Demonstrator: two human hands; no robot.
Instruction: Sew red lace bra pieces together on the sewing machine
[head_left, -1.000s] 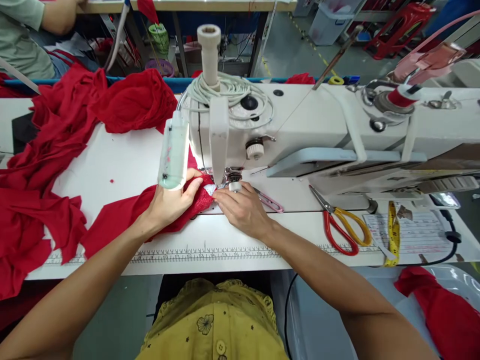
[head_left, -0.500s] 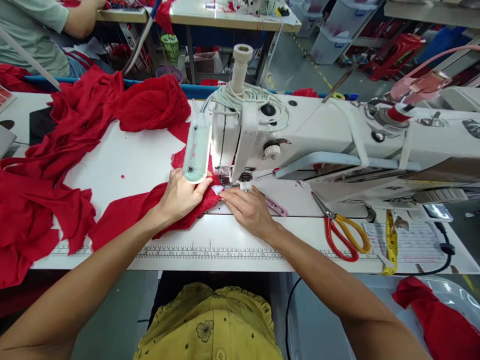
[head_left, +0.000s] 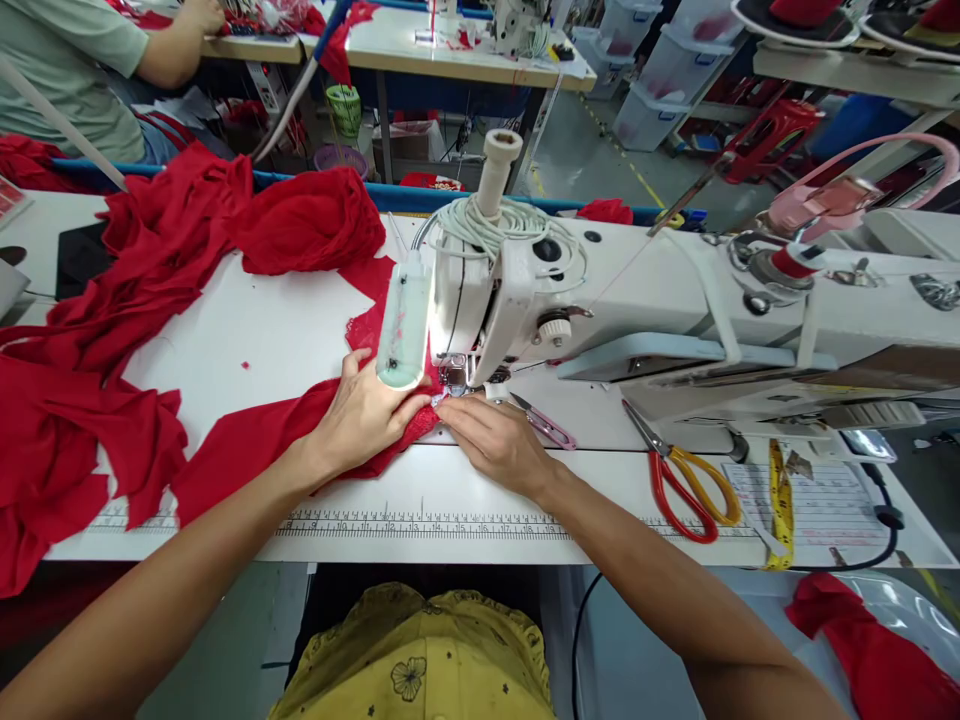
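A red fabric piece [head_left: 255, 440] with a lace edge lies under the presser foot [head_left: 454, 378] of a white sewing machine [head_left: 645, 290]. My left hand [head_left: 364, 415] rests flat on the red lace just left of the foot, fingers stretched out and pressing the cloth down. My right hand [head_left: 499, 440] lies on the table right of the needle, its fingertips pinched on the fabric's edge by a small white label. A lamp tube [head_left: 403, 320] on the machine hides part of my left fingers.
Red-and-yellow scissors [head_left: 686, 475], pink thread snips [head_left: 546, 425] and a yellow tape measure [head_left: 781, 490] lie to the right. A heap of red cloth [head_left: 112, 300] covers the table's left. A printed ruler [head_left: 420, 524] runs along the front edge. Another person [head_left: 67, 70] sits at back left.
The view has tilted up and shifted, so the machine sits lower and further right. Both hands stay at the presser foot, the fabric a little further under it.
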